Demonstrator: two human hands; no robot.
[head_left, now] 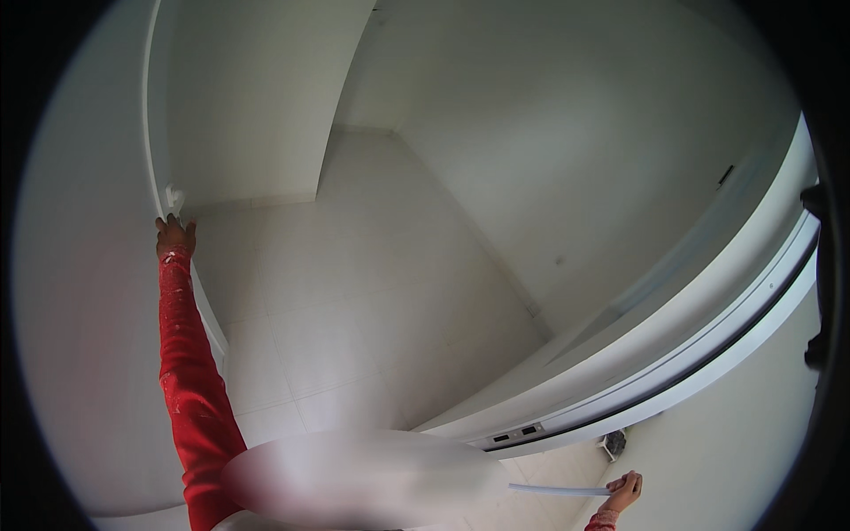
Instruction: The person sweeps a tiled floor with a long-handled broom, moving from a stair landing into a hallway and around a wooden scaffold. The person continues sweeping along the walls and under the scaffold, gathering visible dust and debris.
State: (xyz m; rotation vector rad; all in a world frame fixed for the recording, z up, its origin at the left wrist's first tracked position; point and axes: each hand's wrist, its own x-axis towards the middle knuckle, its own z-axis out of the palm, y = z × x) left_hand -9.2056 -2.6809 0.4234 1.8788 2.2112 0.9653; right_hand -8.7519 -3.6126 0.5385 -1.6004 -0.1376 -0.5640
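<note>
My left arm, in a red sleeve with pale smudges, reaches far forward along the left. At its end my left hand (175, 237) grips the edge of a white door (97, 265), just below a white door handle (174, 196). The fingers curl over the edge, partly out of sight. At the lower right my right hand (624, 492) is closed around one end of a thin white strip (558, 489). That strip points left, and its far end comes close to a blurred whitish shape (372, 478) at the bottom, too smeared to name.
A white door frame (664, 376) with a dark seal and a latch plate (518, 434) curves along the right. Beyond the doorway lies a tiled floor (354, 292) between pale walls (567, 159). A small dark object (613, 444) rests on the floor near my right hand.
</note>
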